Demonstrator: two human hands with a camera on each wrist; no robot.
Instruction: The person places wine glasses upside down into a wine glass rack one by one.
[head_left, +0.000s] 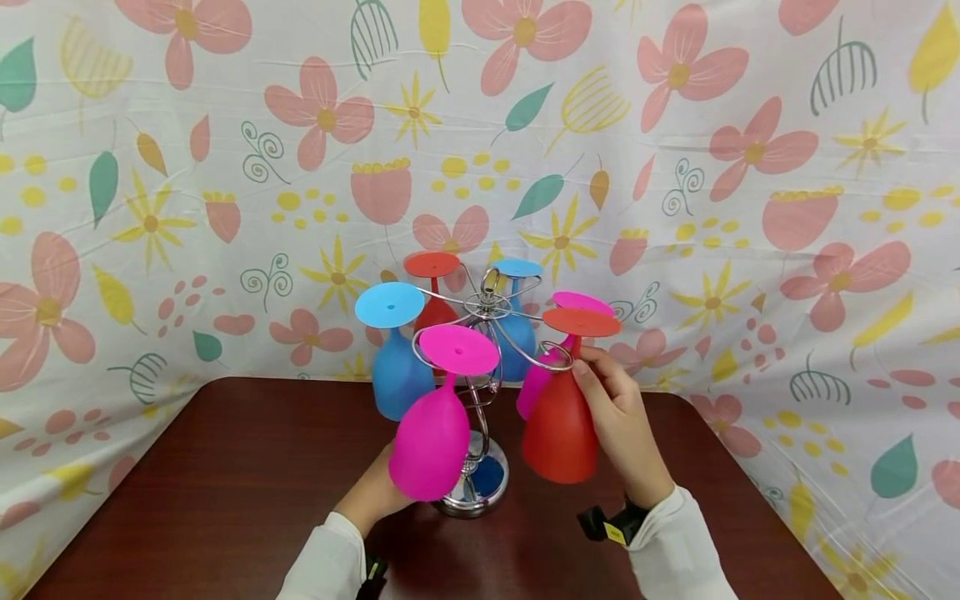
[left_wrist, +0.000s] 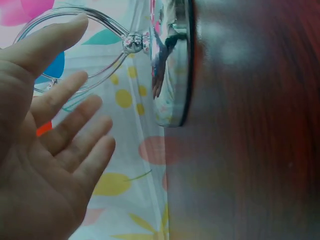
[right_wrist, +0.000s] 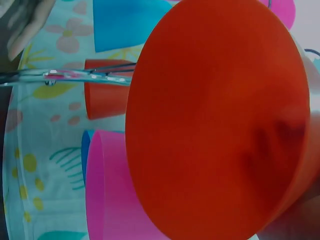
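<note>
A chrome wine glass rack (head_left: 487, 307) stands on the table, with plastic goblets hanging upside down from its wire loops. My right hand (head_left: 618, 417) pinches the red goblet (head_left: 562, 433) near its stem, at the front right loop; that goblet's open mouth (right_wrist: 215, 120) fills much of the right wrist view. My left hand (head_left: 378, 492) is low, partly hidden behind the front magenta goblet (head_left: 431, 442). The left wrist view shows its palm (left_wrist: 45, 165) with fingers extended and holding nothing, beside the rack's round base (left_wrist: 172, 65).
Around the rack hang a left blue goblet (head_left: 401, 379), a rear red goblet (head_left: 435, 312), a rear blue goblet (head_left: 516, 342) and another magenta goblet (head_left: 534, 387). The dark wooden table (head_left: 247, 467) ends against a floral curtain (head_left: 187, 108).
</note>
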